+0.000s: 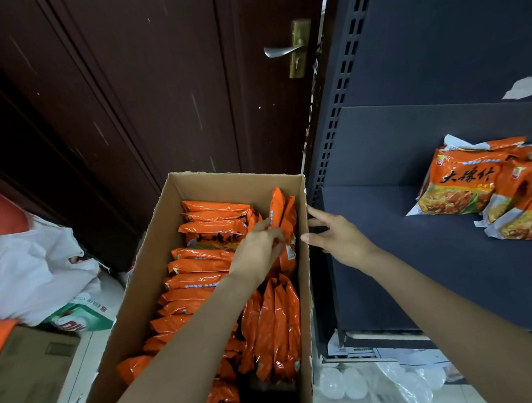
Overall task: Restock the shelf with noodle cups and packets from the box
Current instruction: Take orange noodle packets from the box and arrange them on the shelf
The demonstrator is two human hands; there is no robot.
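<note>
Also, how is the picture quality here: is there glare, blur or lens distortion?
Head view: the wide angle bends the shelf upright and the door lines. Glare streaks shine on the orange packets in the box. The left hand, gripping one packet, is slightly soft, as is the right hand. The corners are darker.

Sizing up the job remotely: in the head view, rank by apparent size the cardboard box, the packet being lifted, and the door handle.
Largest to smallest, as they look:
1. Cardboard box
2. Packet gripped by the left hand
3. Door handle
The handle sits farther away, so the last two are unsure.
</note>
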